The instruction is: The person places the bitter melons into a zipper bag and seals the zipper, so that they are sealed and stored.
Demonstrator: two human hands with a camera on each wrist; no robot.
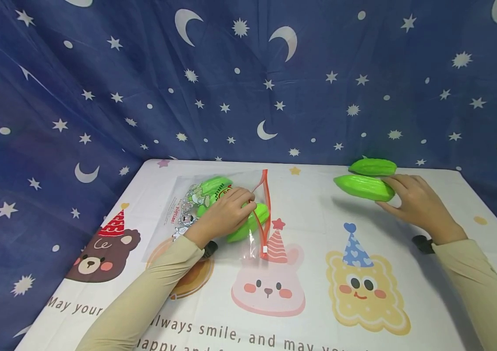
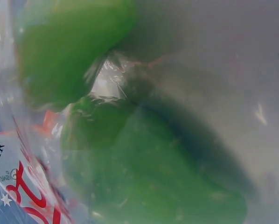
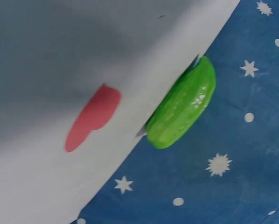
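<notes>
A clear zip bag (image 1: 165, 204) with a red-orange zip edge lies on the left half of the table. My left hand (image 1: 226, 212) pinches its plastic near the mouth. Bright green, ridged fruits (image 1: 216, 184) show through the printed film, one (image 1: 248, 225) by the opening; the left wrist view has two green shapes (image 2: 149, 163) blurred behind plastic. Over the table's far right, my right hand (image 1: 419, 202) grips a ridged green fruit (image 1: 362, 187) by its blunt end, its pointed end toward the bag. Another such fruit (image 1: 373, 167) lies just behind, at the back edge.
A white tablecloth (image 1: 310, 302) with cartoon prints and lettering covers the table. Behind and to the left hangs a dark blue cloth (image 1: 318, 117) with moons and stars. In the right wrist view, the rear fruit (image 3: 182, 103) rests where tablecloth and blue cloth meet.
</notes>
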